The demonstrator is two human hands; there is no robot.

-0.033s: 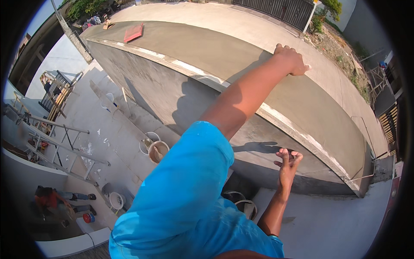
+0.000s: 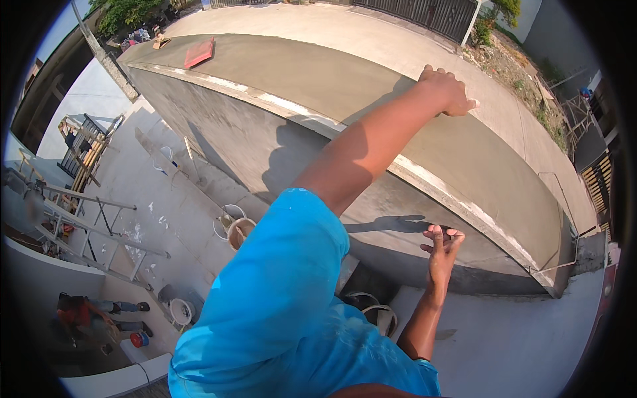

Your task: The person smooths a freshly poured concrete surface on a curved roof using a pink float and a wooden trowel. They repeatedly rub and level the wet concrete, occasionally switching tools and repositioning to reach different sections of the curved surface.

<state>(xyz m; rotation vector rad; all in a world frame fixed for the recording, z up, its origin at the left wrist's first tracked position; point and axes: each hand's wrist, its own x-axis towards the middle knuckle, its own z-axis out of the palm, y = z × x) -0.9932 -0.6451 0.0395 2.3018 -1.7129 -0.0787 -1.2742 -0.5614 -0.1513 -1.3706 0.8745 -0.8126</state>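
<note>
The grey wall (image 2: 298, 73) lies before you, its long axis running from upper left to lower right, its top bowed by the lens, with a flat red board (image 2: 200, 54) near the upper-left end. Of your hands, the left (image 2: 446, 91) reaches across to the top's far edge, fingertips hidden, its grip impossible to tell; the right (image 2: 443, 255), unclenched and empty, points upward before the near face.

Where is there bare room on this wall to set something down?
The wall top is bare between the red object and left hand, and from that hand toward the right end; I cannot tell if it is wet. Crowded: below, around the buckets.
</note>
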